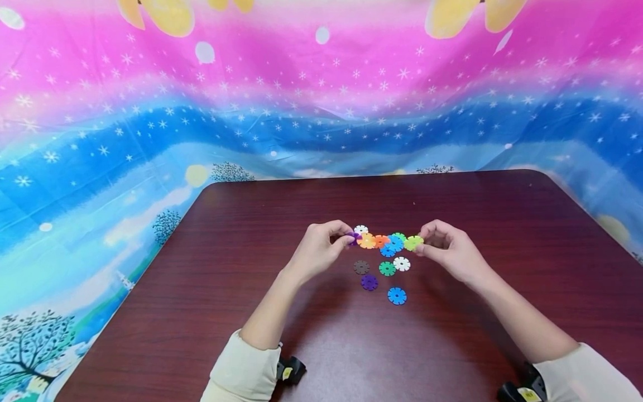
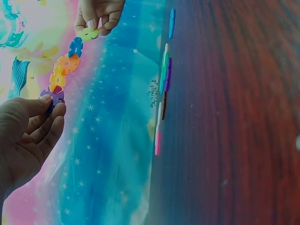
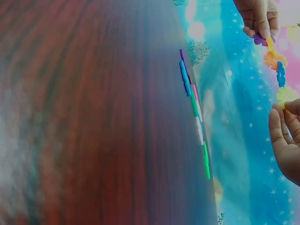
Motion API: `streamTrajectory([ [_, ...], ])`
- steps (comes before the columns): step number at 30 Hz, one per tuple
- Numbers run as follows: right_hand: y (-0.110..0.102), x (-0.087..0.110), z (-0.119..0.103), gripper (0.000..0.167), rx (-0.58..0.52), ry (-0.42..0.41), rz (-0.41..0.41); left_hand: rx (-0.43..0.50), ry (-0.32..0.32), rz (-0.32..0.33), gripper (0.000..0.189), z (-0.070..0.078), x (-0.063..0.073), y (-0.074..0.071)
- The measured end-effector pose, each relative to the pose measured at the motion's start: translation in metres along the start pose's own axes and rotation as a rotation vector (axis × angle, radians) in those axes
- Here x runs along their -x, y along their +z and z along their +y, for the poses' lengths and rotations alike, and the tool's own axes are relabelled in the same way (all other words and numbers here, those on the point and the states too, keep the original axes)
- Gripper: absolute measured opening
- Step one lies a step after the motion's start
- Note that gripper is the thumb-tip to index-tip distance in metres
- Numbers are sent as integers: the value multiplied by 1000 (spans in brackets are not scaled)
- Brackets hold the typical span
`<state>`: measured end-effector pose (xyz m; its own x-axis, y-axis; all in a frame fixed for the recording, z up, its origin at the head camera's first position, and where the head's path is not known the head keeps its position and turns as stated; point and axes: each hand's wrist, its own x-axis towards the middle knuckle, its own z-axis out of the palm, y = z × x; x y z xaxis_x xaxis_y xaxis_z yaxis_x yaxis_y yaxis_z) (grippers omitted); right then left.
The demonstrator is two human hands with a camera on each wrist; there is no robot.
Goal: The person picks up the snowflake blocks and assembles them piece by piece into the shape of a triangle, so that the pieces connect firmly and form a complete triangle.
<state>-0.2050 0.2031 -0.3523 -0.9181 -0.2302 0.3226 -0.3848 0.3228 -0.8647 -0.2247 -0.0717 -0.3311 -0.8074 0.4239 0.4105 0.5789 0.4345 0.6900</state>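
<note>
A short chain of notched plastic discs, purple, yellow-orange [image 1: 366,240], orange [image 1: 381,241], blue [image 1: 396,242] and yellow-green [image 1: 414,243], is stretched between both hands above the table. My left hand [image 1: 317,249] pinches the purple disc [image 2: 55,100] between thumb and fingers at one end. At the other end my right hand [image 1: 454,252] pinches the yellow-green disc [image 3: 285,95]. Both wrist views show the discs slotted together edge to edge, some turned at angles. In the head view the chain partly covers loose discs lying behind it.
Loose discs lie flat on the dark wooden table [image 1: 241,279] beneath and nearer than the chain: brown [image 1: 361,267], purple [image 1: 369,282], green [image 1: 387,268], white [image 1: 402,264] and blue [image 1: 397,296]. Another white disc [image 1: 360,229] is farther back. A patterned cloth [image 1: 321,111] hangs behind.
</note>
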Motion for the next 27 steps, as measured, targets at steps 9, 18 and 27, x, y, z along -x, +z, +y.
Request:
streamTrajectory([
  [9, 4, 0, -2, 17, 1, -4, 10, 8, -1, 1, 3, -1, 0, 1],
  [18, 8, 1, -6, 17, 31, -8, 76, 30, -11, 28, 4, 1, 0, 3],
  [27, 10, 0, -9, 16, 66, -15, 75, 43, -28, 17, 5, 2, 0, 5],
])
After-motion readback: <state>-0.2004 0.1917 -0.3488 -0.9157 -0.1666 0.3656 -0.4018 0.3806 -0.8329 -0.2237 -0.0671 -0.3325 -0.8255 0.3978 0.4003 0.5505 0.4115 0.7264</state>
